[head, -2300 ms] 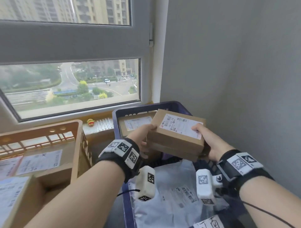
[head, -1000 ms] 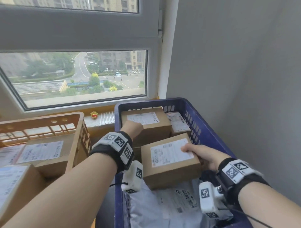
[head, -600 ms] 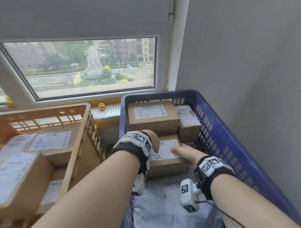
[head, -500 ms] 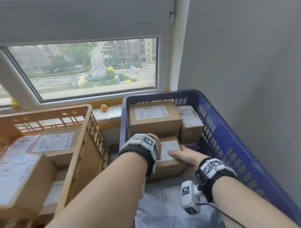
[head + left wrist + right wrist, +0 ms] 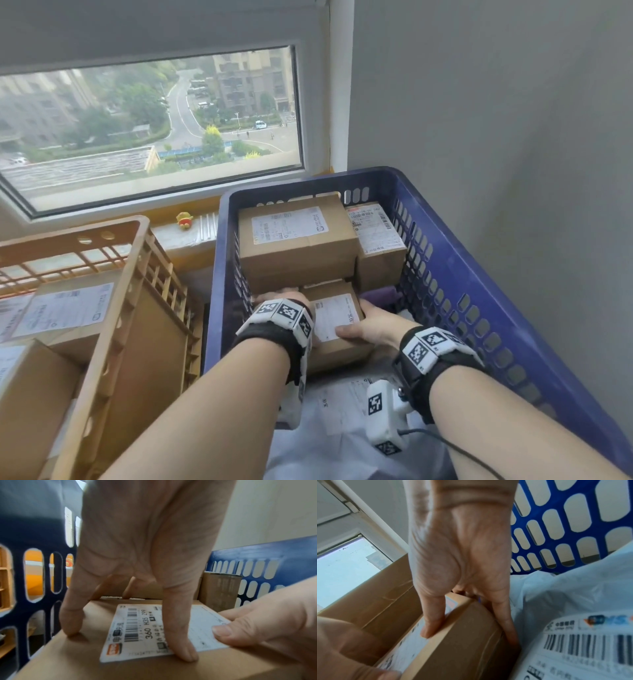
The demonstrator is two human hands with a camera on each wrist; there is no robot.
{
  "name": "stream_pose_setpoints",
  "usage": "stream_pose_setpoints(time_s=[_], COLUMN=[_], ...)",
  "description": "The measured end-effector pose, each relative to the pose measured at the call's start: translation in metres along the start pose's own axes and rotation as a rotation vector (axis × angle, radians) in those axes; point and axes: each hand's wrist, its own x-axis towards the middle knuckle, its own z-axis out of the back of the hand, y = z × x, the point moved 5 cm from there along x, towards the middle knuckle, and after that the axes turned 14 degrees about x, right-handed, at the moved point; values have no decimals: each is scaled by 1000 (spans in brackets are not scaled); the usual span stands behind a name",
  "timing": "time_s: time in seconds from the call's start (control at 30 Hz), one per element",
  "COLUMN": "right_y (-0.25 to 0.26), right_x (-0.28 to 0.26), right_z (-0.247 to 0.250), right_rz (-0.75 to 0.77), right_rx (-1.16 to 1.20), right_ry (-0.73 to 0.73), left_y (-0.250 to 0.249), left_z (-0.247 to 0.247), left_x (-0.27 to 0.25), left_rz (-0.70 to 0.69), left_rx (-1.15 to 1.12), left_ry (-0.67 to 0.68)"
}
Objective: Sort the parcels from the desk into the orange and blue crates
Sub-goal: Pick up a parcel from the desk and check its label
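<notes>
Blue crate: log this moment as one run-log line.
cardboard parcel in blue crate | left hand fingertips on top | right hand gripping right edge

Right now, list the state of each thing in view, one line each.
Small parcel: lowered into the blue crate, label up, held.
Left hand: fingertips on parcel top.
Right hand: gripping parcel's right edge.
Orange crate: holds boxes.
Grey mailer: lying flat.

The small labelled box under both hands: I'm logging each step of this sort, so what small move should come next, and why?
Probably let go and draw both hands up out of the blue crate. The small box already sits low in it, against the larger box, on the grey mailer bag. The left hand only rests fingertips on top; the right hand grips its side.
</notes>
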Motion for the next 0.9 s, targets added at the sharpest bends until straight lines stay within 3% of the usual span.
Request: stream_pose_setpoints(time_s=[0.13,0.3,0.5,0.9], right_y=[-6,-5,8,46], right_x=[5,8,-4,-48], right_z=[-1,-1,7,14], right_rz=[-33,-59,-58,27], right_rx=[65,141,176,164], right_ry=[-4,-24,-152,-187], left_y=[6,10,9,12], left_z=[2,-2,4,28], left_x=[-7,-6,-19,-55], left_rz=[27,-167,-185,-234], left_rx=[-104,-237,-190,-182], left_ry=[94,-43,-40,-122])
